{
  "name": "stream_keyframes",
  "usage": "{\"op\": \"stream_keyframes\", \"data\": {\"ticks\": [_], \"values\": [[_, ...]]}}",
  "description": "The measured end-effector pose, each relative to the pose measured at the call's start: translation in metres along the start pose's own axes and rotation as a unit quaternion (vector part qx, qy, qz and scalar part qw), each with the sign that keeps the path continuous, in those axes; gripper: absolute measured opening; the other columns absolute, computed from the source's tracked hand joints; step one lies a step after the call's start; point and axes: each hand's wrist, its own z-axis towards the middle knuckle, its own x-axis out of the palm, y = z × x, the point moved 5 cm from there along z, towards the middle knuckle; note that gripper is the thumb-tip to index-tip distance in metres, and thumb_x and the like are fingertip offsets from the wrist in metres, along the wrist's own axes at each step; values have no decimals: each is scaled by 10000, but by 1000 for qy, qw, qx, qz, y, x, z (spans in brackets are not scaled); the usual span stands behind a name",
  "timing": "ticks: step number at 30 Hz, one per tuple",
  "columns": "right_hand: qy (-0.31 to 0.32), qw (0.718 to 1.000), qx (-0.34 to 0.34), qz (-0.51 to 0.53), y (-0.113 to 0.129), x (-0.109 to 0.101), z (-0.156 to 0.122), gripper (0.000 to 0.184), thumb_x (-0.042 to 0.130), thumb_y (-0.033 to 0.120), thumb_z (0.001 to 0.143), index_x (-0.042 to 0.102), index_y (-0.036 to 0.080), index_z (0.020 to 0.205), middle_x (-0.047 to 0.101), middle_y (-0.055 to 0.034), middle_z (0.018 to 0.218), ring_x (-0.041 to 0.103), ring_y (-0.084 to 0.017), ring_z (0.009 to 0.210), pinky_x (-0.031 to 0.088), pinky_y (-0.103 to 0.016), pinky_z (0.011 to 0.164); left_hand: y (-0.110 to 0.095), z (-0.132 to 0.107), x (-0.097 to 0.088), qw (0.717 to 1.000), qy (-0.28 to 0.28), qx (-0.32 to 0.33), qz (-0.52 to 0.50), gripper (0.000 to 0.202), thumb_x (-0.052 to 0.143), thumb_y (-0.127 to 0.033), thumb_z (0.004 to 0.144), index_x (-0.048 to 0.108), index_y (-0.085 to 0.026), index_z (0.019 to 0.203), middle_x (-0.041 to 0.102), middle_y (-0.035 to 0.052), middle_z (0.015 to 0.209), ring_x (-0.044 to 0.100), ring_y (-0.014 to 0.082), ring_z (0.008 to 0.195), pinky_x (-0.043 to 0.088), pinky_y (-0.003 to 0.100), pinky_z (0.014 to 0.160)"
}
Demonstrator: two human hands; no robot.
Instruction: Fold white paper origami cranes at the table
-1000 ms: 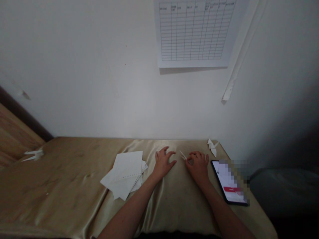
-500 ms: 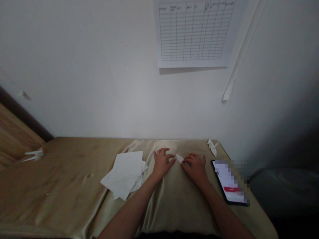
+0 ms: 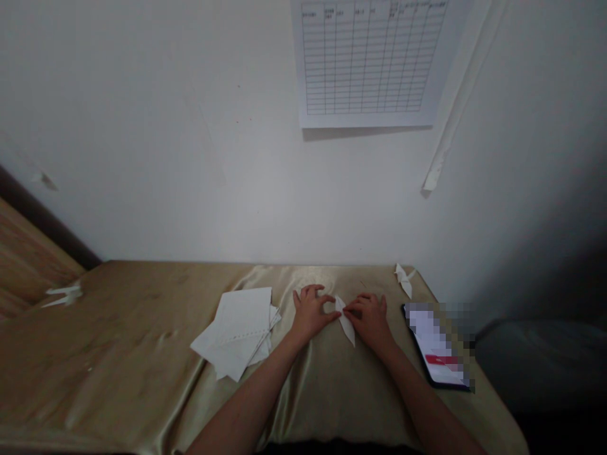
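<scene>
A narrow folded piece of white paper point(image 3: 345, 322) lies on the gold satin cloth point(image 3: 327, 385) between my two hands. My left hand point(image 3: 309, 313) rests just left of it, fingers curled, thumb and fingertips touching its upper end. On the other side my right hand point(image 3: 368, 319) pinches the same paper's upper edge with curled fingers. Both forearms reach in from the bottom of the view.
A loose stack of white paper sheets point(image 3: 239, 332) lies left of my hands. A phone point(image 3: 437, 347) with a lit screen sits at the right, a folded paper crane point(image 3: 403, 278) behind it. Another folded paper piece point(image 3: 64, 294) lies far left. A grid chart point(image 3: 370, 60) hangs on the wall.
The folded paper has come down from my right hand's fingertips to lie flat between both hands. My hands moved closer together and my left hand's fingers curled onto the paper.
</scene>
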Motion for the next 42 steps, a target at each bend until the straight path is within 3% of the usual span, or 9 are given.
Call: {"op": "stream_keyframes", "data": {"ticks": [6, 10, 16, 20, 26, 34, 42], "values": [[-12, 999, 28, -18, -5, 1, 1, 112, 666, 368, 818, 754, 360, 887, 675, -21, 1058, 458, -275, 1154, 208, -534, 1058, 0, 1, 3, 1000, 13, 0, 18, 394, 805, -490, 704, 695, -380, 1066, 505, 37, 1384, 349, 345, 1339, 93, 741, 1095], [-23, 999, 33, -29, -8, 0, 2, 132, 710, 365, 784, 752, 369, 908, 638, -24, 1111, 446, -274, 1162, 247, -496, 1036, -4, -1, 4, 1000, 11, 4, 20, 410, 790, -468, 731, 661, -375, 1108, 502, 34, 1385, 349, 332, 1342, 93, 740, 1097], [-22, 999, 24, -25, -9, 1, 1, 103, 724, 404, 774, 753, 309, 801, 635, -41, 1097, 443, -286, 1179, 248, -501, 1047, -10, -3, 3, 999, 10, 32, 19, 264, 744, -371, 804, 686, -399, 1060, 507, 11, 1380, 347, 303, 1350, 78, 726, 1104], [-21, 999, 30, -29, -12, 2, 2, 78, 718, 387, 779, 750, 318, 796, 641, -31, 1091, 462, -275, 1154, 246, -509, 1052, -9, -3, 5, 999, 29, 33, 5, 136, 716, -395, 826, 731, -385, 961, 502, 1, 1406, 347, 302, 1356, 67, 723, 1107], [-16, 999, 31, -29, -12, 2, 3, 76, 721, 381, 775, 750, 334, 828, 641, -25, 1110, 461, -276, 1163, 252, -501, 1044, -6, -3, 6, 999, 42, 20, -3, 238, 772, -453, 756, 737, -405, 986, 482, 2, 1442, 314, 330, 1386, 43, 731, 1107], [-7, 1000, -7, -3, -5, -4, 4, 85, 695, 364, 786, 769, 346, 824, 700, 6, 1104, 461, -277, 1215, 246, -482, 1060, -11, -5, 6, 998, 42, 48, 0, 210, 748, -382, 795, 715, -366, 1002, 466, 8, 1464, 297, 318, 1400, 54, 732, 1108], [36, 999, -33, 17, -4, -6, 2, 144, 639, 299, 810, 762, 357, 855, 734, -5, 1076, 467, -290, 1288, 67, -670, 1107, -8, -4, 6, 997, 54, 54, -22, 143, 760, -364, 776, 747, -342, 916, 504, 2, 1436, 331, 324, 1379, 88, 704, 1123]]}}
